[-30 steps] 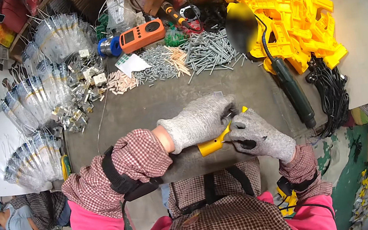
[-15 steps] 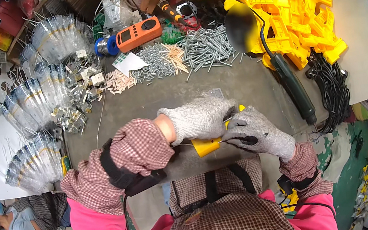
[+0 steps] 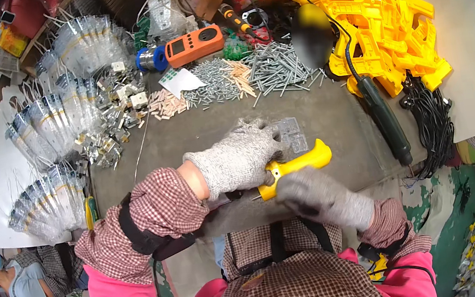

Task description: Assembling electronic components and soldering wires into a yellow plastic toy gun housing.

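My left hand (image 3: 236,158), in a grey knitted glove, is closed on the left end of a yellow plastic handle-shaped part (image 3: 306,161). The part lies slantwise above the work surface, its rounded end pointing to the far right. A thin metal tip sticks out near its lower left corner. My right hand (image 3: 320,197), gloved alike, is smeared by motion just in front of the part; its fingers cannot be made out. Behind the part lies a small clear plastic piece with compartments (image 3: 291,135).
Beyond are heaped screws (image 3: 280,66), pale pegs (image 3: 166,104), small metal pieces (image 3: 114,135), an orange meter (image 3: 194,45) and a solder spool (image 3: 151,58). Bagged parts (image 3: 50,199) stand left. Yellow plastic parts (image 3: 378,25), a dark electric screwdriver (image 3: 384,119) and black cables (image 3: 432,127) are right.
The yellow part has turned, and much more of it shows. My right hand has come off its right end and moved down and slightly left. My left hand has shifted a little left.
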